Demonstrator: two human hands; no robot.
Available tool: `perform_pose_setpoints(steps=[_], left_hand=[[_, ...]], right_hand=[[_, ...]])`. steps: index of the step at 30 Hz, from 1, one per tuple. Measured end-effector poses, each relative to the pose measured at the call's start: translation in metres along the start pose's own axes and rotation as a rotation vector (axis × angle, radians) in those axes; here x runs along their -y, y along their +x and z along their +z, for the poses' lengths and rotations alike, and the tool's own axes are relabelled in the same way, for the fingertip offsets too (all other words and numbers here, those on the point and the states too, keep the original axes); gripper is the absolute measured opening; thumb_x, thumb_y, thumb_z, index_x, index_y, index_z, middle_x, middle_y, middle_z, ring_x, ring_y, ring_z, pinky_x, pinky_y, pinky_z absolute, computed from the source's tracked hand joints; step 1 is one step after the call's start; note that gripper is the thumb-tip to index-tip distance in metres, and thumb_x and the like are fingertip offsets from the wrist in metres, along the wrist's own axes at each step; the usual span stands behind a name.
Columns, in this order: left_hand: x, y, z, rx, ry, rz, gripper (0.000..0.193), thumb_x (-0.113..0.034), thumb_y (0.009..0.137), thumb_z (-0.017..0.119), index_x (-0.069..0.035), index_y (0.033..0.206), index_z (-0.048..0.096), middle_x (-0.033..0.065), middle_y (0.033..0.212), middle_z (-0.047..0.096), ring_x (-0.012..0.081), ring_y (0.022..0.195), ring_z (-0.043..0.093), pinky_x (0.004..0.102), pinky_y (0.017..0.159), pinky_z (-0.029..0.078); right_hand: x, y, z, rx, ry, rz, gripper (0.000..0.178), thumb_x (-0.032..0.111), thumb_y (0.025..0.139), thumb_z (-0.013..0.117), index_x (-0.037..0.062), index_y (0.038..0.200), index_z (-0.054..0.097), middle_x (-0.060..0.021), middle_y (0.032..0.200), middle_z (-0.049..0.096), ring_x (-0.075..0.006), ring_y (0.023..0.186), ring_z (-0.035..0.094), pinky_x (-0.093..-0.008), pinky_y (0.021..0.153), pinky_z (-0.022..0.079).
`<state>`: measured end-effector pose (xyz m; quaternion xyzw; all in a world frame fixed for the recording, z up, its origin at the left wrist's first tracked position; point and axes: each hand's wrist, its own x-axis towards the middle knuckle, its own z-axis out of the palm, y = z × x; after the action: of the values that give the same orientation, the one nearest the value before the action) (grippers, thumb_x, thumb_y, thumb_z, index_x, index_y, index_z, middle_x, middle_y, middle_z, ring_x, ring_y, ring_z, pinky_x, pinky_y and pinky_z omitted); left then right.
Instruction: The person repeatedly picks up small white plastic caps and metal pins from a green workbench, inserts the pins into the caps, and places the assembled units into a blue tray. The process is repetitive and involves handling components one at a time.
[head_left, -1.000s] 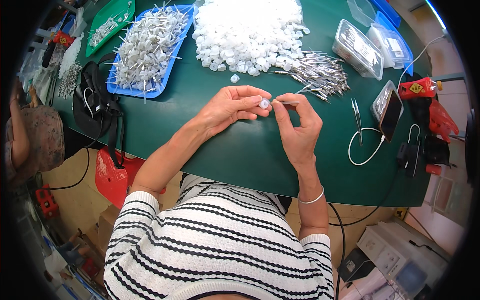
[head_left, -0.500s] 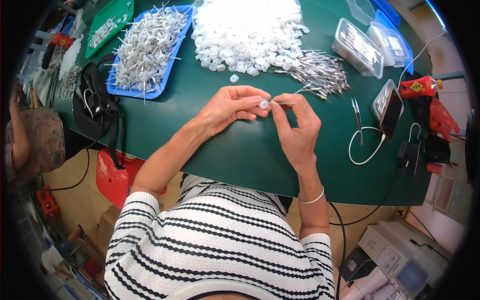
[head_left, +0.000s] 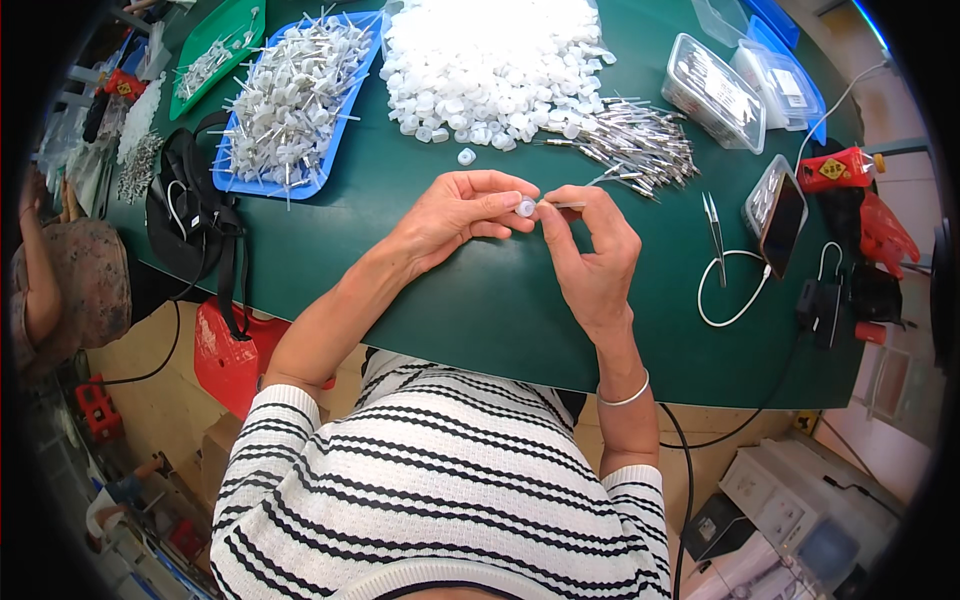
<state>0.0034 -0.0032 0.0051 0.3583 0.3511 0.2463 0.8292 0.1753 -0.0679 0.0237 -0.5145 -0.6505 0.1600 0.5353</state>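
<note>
My left hand (head_left: 468, 212) pinches a small translucent white plastic cap (head_left: 526, 207) between thumb and fingers, above the near part of the green table. Close beside it, my right hand (head_left: 592, 245) is closed on a thin metal rod (head_left: 570, 205), its inner end at the fingertips by the cap. Whether rod and cap touch is too small to tell. Beyond my hands spreads a big heap of similar white caps (head_left: 490, 70), with one loose cap (head_left: 466, 157) lying apart. A pile of thin metal rods (head_left: 640, 150) lies to its right.
A blue tray (head_left: 222, 180) at the left holds many caps with rods in them; a green tray (head_left: 262, 20) stands behind it. Clear plastic boxes (head_left: 715, 95), tweezers (head_left: 714, 225), a phone (head_left: 782, 228) and a white cable (head_left: 715, 322) lie right. A black bag (head_left: 185, 215) is at left.
</note>
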Motion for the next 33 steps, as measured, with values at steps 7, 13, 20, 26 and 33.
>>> perform_pose_setpoints(steps=[7,13,20,26,33], left_hand=[[0.0007,0.0005,-0.0013,0.003,-0.018,-0.004,0.024,-0.012,0.091,0.062,0.001,0.110,0.063,0.0098,0.099,0.068,0.0139,0.086,0.068,0.0209,0.072,0.056],[0.0010,0.0006,-0.0003,0.002,-0.011,-0.008,0.026,-0.015,0.090,0.064,0.000,0.111,0.064,0.0084,0.097,0.069,0.0128,0.086,0.068,0.0201,0.072,0.055],[0.0032,0.0017,-0.0014,0.001,-0.021,-0.010,0.023,-0.012,0.091,0.061,0.001,0.110,0.062,0.0102,0.100,0.068,0.0142,0.087,0.068,0.0213,0.073,0.057],[0.0049,0.0026,-0.0030,0.013,-0.027,-0.002,0.024,-0.012,0.092,0.061,0.002,0.111,0.062,0.0110,0.100,0.068,0.0145,0.087,0.068,0.0215,0.073,0.057],[0.0034,0.0022,-0.0024,0.006,-0.012,-0.006,0.024,-0.012,0.092,0.060,0.003,0.111,0.062,0.0111,0.100,0.068,0.0143,0.087,0.068,0.0215,0.074,0.057]], right_hand=[[-0.0003,0.0001,-0.0002,-0.007,0.005,0.006,0.012,-0.001,0.077,0.070,0.0014,0.084,0.061,-0.0080,0.078,0.062,-0.0194,0.064,0.060,-0.0287,0.056,0.048],[-0.0009,-0.0013,-0.0002,-0.011,0.002,0.010,0.011,-0.001,0.077,0.070,0.0014,0.085,0.061,-0.0080,0.078,0.063,-0.0192,0.064,0.060,-0.0287,0.056,0.048],[-0.0007,-0.0010,0.0004,-0.004,0.006,0.012,0.011,0.000,0.078,0.070,0.0011,0.085,0.062,-0.0083,0.079,0.063,-0.0192,0.063,0.061,-0.0285,0.055,0.048],[-0.0021,-0.0009,0.0000,0.001,0.037,0.031,0.010,0.000,0.079,0.069,0.0005,0.085,0.062,-0.0085,0.079,0.063,-0.0190,0.063,0.061,-0.0281,0.055,0.049],[-0.0016,-0.0009,-0.0003,0.002,0.039,0.041,0.010,0.000,0.079,0.070,0.0005,0.085,0.062,-0.0084,0.078,0.063,-0.0186,0.063,0.061,-0.0279,0.054,0.049]])
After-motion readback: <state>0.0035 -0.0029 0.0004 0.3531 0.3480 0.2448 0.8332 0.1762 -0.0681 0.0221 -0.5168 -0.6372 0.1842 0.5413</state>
